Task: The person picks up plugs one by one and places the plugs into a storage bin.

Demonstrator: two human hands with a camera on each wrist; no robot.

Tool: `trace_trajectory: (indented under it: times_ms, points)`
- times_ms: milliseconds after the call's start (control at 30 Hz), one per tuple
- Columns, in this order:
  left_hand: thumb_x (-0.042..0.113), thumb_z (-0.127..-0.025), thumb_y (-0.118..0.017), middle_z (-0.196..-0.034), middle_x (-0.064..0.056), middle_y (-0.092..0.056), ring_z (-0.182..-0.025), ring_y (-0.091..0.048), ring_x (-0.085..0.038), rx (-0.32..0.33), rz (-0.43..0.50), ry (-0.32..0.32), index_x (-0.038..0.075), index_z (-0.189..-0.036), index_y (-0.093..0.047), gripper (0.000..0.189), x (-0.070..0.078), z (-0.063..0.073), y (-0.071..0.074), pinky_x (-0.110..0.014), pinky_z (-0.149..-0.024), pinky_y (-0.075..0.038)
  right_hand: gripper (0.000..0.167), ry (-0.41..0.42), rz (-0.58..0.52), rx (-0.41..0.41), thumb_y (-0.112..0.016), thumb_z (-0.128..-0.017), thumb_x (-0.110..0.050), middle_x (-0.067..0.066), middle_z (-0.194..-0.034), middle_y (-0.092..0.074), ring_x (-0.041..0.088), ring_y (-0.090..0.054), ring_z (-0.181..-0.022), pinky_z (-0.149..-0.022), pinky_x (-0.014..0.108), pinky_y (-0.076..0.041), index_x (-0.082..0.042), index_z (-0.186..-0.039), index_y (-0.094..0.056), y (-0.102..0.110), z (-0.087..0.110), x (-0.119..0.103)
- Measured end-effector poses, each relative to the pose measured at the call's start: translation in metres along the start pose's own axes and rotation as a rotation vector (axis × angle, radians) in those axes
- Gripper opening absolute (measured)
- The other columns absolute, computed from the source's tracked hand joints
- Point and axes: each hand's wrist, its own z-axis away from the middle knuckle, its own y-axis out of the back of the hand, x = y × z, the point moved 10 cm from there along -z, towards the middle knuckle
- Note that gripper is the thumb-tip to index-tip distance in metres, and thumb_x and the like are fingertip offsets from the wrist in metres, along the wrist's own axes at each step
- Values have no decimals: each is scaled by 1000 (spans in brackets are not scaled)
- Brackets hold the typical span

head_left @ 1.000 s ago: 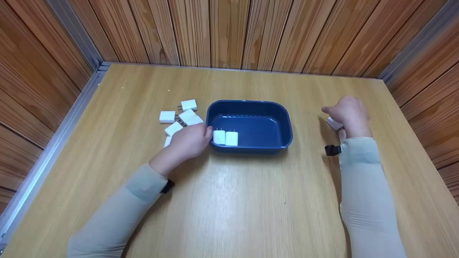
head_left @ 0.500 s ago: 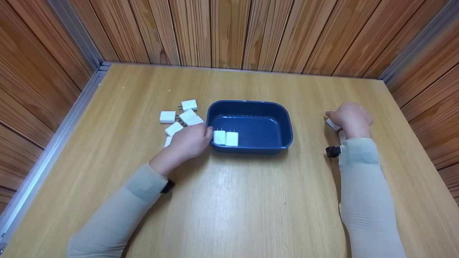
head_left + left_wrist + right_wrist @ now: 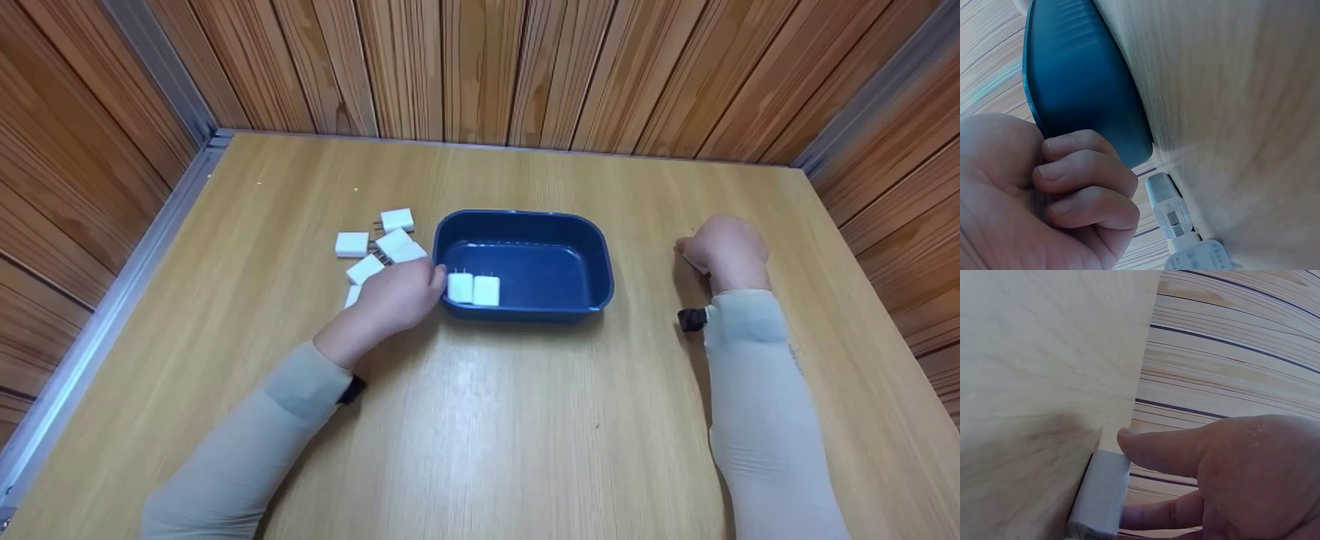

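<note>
At the left end of a blue plastic box (image 3: 525, 313), my left hand (image 3: 397, 296) grips the rim. Its fingers (image 3: 1089, 169) are curled against the box wall in the left wrist view; its thumb is hidden there. Inside the box, two white plug chargers (image 3: 486, 291) stand side by side, prongs toward the far side. On the right of the table, my right hand (image 3: 724, 247) is over a white charger (image 3: 1100, 492). The right wrist view has the thumb (image 3: 1157, 447) at the charger's end and other fingers beside it, pinching it low at the table.
Several white chargers (image 3: 352, 244) lie in a loose cluster left of the box, partly behind the left hand. Wooden panel walls (image 3: 480, 71) enclose the table (image 3: 510, 420) at the back and sides.
My right hand has come down and toward me, its thumb and fingers closing round the charger, which it now mostly covers. The left hand and the box have stayed put.
</note>
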Motion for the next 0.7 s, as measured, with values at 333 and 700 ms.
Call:
trace_trajectory:
  times_ms: [333, 700]
  points:
    - [42, -121, -37, -88, -10, -62, -78, -62, -28, 4, 8, 0, 6, -131, -70, 51, -1, 0, -1, -40, -72, -48, 32, 44, -42, 10, -63, -103, -27, 18, -87, -57, 40, -55, -87, -71, 46, -46, 2, -92, -71, -1, 1, -11]
    - [42, -121, -37, -88, -10, -63, -78, -62, -28, 9, 10, -15, 7, -126, -71, 50, -1, 0, 0, -41, -73, -48, 29, 49, -83, 26, -63, -101, -23, 19, -90, -56, 40, -54, -87, -72, 47, -46, 4, -93, -70, -3, -4, -14]
